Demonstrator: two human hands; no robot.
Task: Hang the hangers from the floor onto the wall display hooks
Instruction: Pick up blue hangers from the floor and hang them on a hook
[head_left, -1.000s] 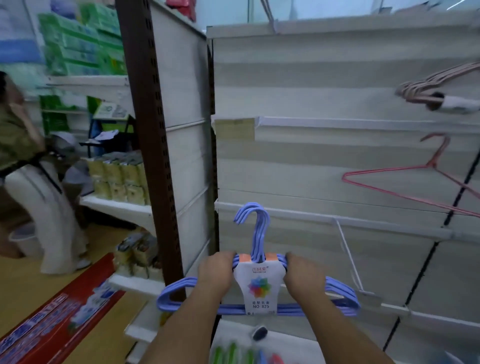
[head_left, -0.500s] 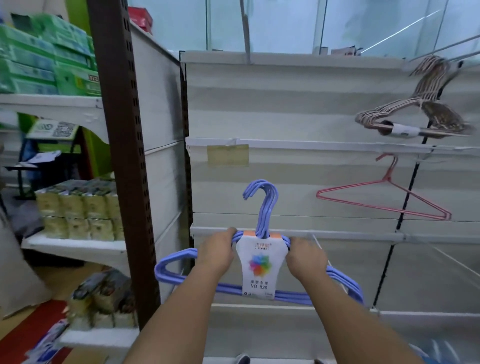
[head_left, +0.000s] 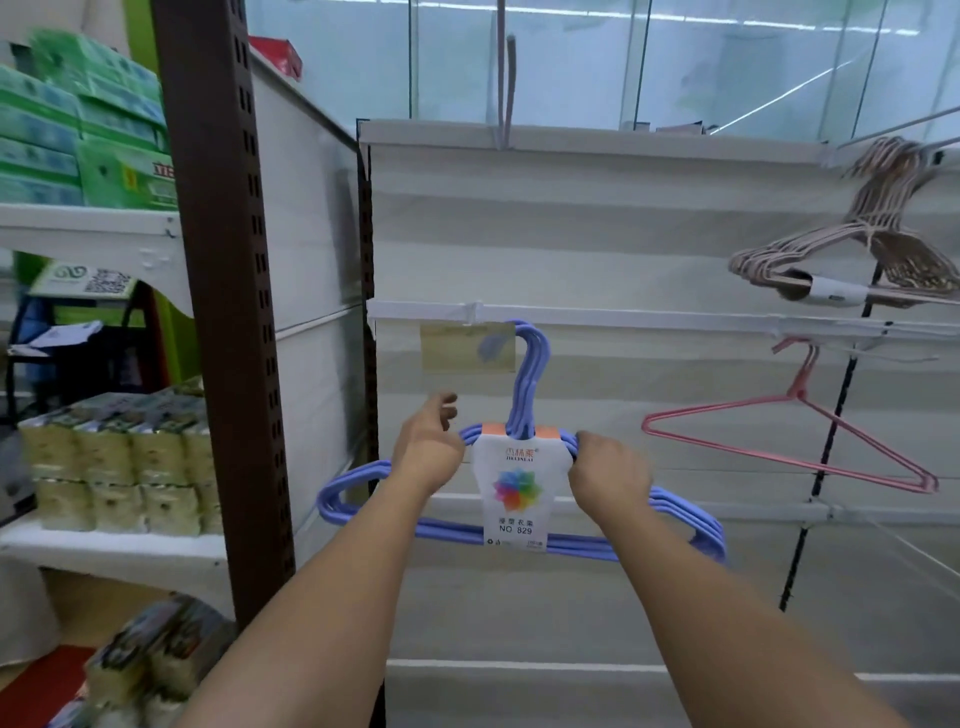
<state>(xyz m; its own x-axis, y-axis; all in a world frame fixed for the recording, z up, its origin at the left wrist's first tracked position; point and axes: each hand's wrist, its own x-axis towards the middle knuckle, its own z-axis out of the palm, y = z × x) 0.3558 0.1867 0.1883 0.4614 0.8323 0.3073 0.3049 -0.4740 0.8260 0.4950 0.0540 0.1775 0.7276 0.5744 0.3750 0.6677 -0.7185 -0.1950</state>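
At far left, green boxes (head_left: 78, 130) are stacked on a white shelf (head_left: 88, 228), and yellowish packets (head_left: 119, 462) fill the shelf below. A brown slotted upright (head_left: 223, 312) stands just right of them. Beyond it comes the white slatted wall panel (head_left: 597, 234). In front of the panel the left hand (head_left: 431, 447) rests against the left shoulder of the blue hanger bundle (head_left: 524, 499), its fingers loosely spread and lifted, so it is not clearly gripping. The bundle is held upright in the air, its hooks reaching up to a yellowed tag (head_left: 462, 345) under a white rail (head_left: 623, 317); a white label (head_left: 514, 488) marked NO 829 wraps its middle. The right hand (head_left: 608, 473) curls round the bundle's right shoulder. Farther right, a single pink hanger (head_left: 789, 441) hangs on the panel, and above it a bundle of beige hangers (head_left: 852, 244) hangs tilted from a display hook (head_left: 909, 130).
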